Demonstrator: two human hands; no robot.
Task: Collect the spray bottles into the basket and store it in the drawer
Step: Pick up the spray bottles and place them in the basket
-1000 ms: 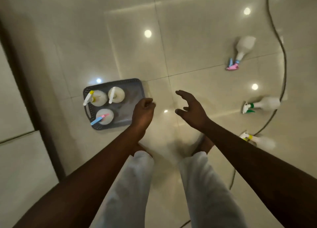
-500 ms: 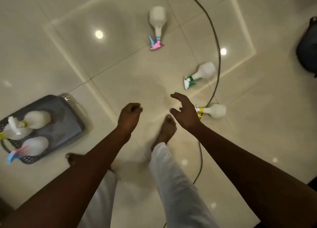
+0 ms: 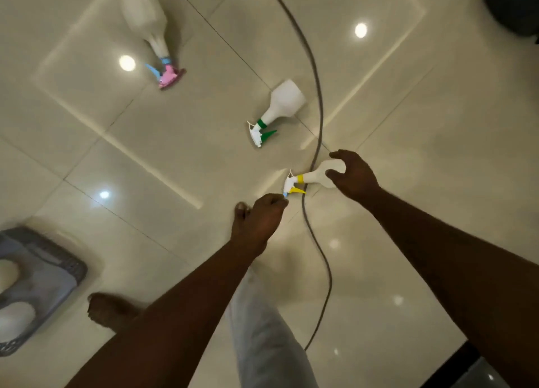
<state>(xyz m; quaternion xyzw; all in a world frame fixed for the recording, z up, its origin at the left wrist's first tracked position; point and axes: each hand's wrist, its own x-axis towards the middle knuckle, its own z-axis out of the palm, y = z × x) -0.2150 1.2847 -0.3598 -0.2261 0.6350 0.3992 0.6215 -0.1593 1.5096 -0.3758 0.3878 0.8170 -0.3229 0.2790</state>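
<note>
Three white spray bottles lie on the glossy tile floor. The yellow-trigger bottle [image 3: 313,177] is nearest, and my right hand [image 3: 354,176] hovers over its body with fingers spread and curled, not closed on it. My left hand [image 3: 259,219] is a loose fist just left of that bottle's nozzle. The green-trigger bottle [image 3: 277,109] lies farther off, and the pink-and-blue-trigger bottle [image 3: 154,34] is at the upper left. The grey basket [image 3: 55,266] sits at the left edge with white bottles inside, partly cut off.
A grey cable [image 3: 316,119] curves across the floor, running under the yellow-trigger bottle and past my legs. My bare feet [image 3: 112,310] and white trousers are below. A dark object [image 3: 516,5] sits at the top right corner.
The view swung right, pushing the basket to the left edge. Both hands moved forward toward the yellow-trigger bottle, and my right hand now curls over its body.
</note>
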